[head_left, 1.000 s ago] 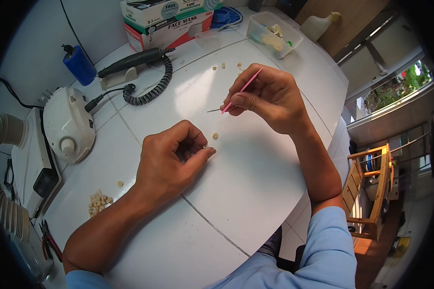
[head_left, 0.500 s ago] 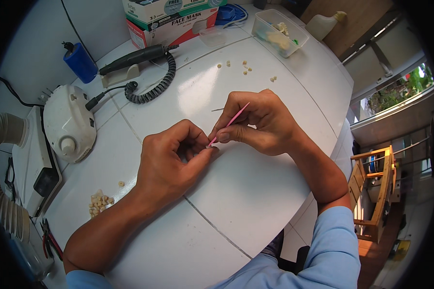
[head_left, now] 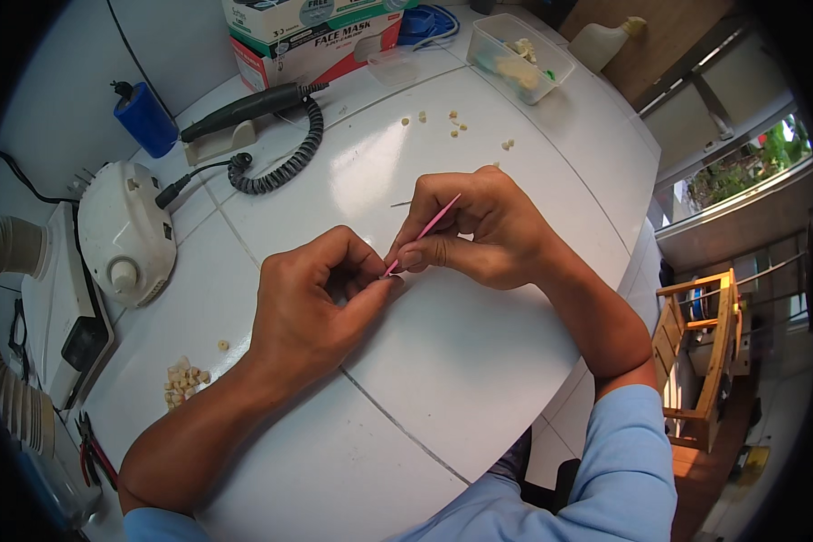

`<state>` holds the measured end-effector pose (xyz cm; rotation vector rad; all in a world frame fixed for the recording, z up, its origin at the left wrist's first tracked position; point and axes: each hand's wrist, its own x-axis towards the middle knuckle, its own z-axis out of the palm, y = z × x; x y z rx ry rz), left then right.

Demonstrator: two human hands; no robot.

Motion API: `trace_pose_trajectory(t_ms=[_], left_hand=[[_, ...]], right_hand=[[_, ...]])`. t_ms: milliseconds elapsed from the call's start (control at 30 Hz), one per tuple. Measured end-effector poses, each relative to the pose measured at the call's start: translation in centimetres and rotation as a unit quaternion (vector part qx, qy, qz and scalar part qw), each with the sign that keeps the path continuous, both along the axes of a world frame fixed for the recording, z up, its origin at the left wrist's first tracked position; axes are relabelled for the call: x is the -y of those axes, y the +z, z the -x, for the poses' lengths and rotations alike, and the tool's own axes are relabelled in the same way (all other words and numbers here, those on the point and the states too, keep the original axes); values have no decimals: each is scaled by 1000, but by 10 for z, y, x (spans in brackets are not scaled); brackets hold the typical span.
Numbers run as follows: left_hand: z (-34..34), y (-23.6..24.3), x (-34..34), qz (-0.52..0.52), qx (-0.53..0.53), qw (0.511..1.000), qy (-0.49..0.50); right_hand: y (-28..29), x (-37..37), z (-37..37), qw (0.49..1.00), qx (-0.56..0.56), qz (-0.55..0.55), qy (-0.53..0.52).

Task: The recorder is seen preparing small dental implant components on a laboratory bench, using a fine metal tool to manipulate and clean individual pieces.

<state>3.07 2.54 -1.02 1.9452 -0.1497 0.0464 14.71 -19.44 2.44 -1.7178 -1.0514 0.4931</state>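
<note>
Both hands meet over the middle of the white tiled table. The right hand has its fingers pinched shut around a thin pink tool, tip angled down toward the left hand. The left hand's thumb and fingers are curled close together right where the pink tip lands; whatever it's pinching is too tiny to make out.

Around them: a scatter of small beige bits sits on the far side of the table, well apart from the hands, and another little pile of beige pieces is near the left forearm. A clear plastic tub with pale chunks in it stands at the far edge. A dark handpiece rests on a cradle with a black coiled cord looping toward a white motor unit on the left. Beside that, a blue bottle, a box of face masks, and a ribbed grey hose at the left rim. Nothing sits between the 2 hands and the camera.

On the right, a window with greenery outside, and a wooden rack down on the floor.
</note>
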Motion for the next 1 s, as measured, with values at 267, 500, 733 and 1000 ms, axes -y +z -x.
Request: trace_pose_trajectory(t_ms=[267,500,733,1000], left_hand=[[-1,-11,2,85,31,996,27],[-1,-3,2,89,-27,995,20],[1,-2,0,125,-23,992,7],[1,-1,-1,123,-23,992,-8]], right_hand=[[21,15,-10,995,-86,-49,-1],[27,33,-20,971,168,160,47],[19,22,-13,965,162,186,87],[16,20,-12,980,140,125,65]])
